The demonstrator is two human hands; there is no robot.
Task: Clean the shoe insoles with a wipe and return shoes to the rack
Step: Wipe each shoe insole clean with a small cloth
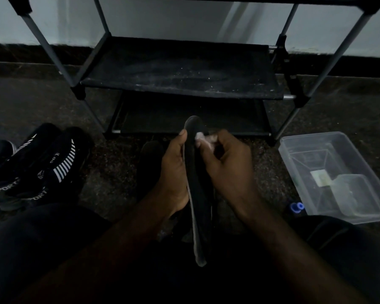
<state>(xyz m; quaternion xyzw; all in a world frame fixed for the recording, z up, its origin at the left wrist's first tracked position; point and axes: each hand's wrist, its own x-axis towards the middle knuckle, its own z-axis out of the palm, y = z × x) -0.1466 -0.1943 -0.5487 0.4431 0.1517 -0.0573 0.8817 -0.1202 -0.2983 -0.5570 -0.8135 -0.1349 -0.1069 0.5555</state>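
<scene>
Running near to far between the hands, the insole [199, 194] is gripped along its left edge by the left hand [173, 170], while the right hand [224, 167] pinches the wipe [203, 140] against its far end.

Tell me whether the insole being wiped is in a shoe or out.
Out. The left hand grips the insole alone, no shoe around it, while the right hand pinches a wipe against its far end.
</scene>
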